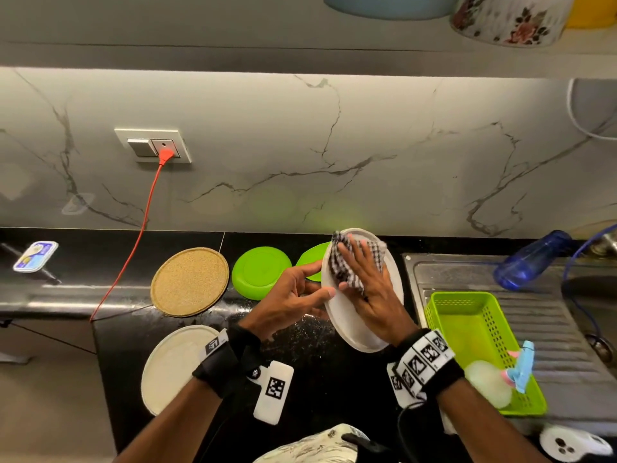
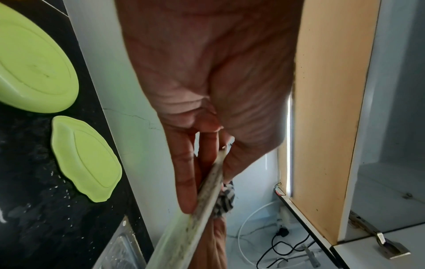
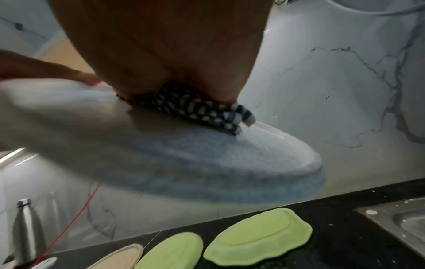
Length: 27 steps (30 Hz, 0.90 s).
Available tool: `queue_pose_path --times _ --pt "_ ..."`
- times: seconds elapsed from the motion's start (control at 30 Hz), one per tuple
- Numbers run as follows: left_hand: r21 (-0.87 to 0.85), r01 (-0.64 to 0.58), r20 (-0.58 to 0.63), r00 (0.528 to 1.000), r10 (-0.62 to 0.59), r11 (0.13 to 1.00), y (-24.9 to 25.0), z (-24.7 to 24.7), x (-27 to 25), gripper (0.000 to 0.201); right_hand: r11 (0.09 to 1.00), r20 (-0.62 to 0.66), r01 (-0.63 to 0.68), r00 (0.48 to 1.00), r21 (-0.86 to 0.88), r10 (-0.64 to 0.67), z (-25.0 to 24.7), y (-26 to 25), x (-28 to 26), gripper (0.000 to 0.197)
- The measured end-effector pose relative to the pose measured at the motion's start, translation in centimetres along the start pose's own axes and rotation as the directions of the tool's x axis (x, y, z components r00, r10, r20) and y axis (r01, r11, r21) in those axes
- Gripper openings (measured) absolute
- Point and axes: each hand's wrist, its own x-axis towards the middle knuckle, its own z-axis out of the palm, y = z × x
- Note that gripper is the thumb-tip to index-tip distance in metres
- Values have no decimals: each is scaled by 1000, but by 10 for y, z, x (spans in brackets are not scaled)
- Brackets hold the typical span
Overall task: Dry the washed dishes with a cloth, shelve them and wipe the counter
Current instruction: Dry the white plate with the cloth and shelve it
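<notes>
The left hand (image 1: 293, 297) grips the left rim of a round white ceramic plate (image 1: 347, 324), thumb on the upper face and fingers (image 2: 186, 182) behind it, so the plate is held tilted above the black speckled stone counter (image 1: 317, 342), clear of its surface. The right hand (image 1: 370, 289) lies flat on the plate's face with its fingers straight and spread, pressing a black-and-white checked cloth (image 1: 347, 269) against the upper half of the plate; the cloth bunches out past the fingertips toward the far rim.

Below and behind the plate, along the counter's back edge, sit a round lime-green plastic plate (image 1: 260, 272) turned face down and, just beside it to the right, a lime-green scalloped oval dish (image 3: 257, 238), also face down and partly hidden in the head view. Left of these rests a round cork mat (image 1: 189, 281). Near the counter's front edge lies a second round white plate (image 1: 173, 362), partly under the left wrist. On the steel sink drainboard (image 1: 551, 322) at the right end stands a lime-green perforated plastic basket (image 1: 467, 315), and behind it lies a blue translucent bottle (image 1: 531, 259). A red cable (image 1: 133, 248) runs from the wall socket down over the counter's left part.
</notes>
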Motion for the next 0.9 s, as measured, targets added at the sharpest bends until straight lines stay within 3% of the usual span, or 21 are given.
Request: queue_pose_path --times 0.17,0.3,0.4,0.57,0.63,0.73,0.9 --pt "-23 -7 -51 999 6 1000 2 4 -4 62 996 -210 -68 975 56 78 -9 27 22 58" --pt "-32 -26 -41 999 25 999 4 5 -4 65 978 -271 -116 949 175 161 1 17 25 59" --pt "-70 -37 -28 999 35 997 12 -2 -4 61 953 -166 -89 976 289 141 6 -11 18 54" --pt "-149 -58 -7 998 57 987 22 -21 -4 57 969 -58 26 998 247 -12 15 -50 2 59" --pt "-186 -28 -54 998 18 982 24 -23 -5 46 980 -39 51 998 194 -44 13 -53 2 59" --pt "-172 62 -137 987 -86 983 27 -25 -4 49 994 40 99 994 48 -101 12 -50 1 55" --pt "-89 118 -202 970 -134 989 26 -27 -2 39 995 174 92 980 32 -96 15 -47 -8 56"
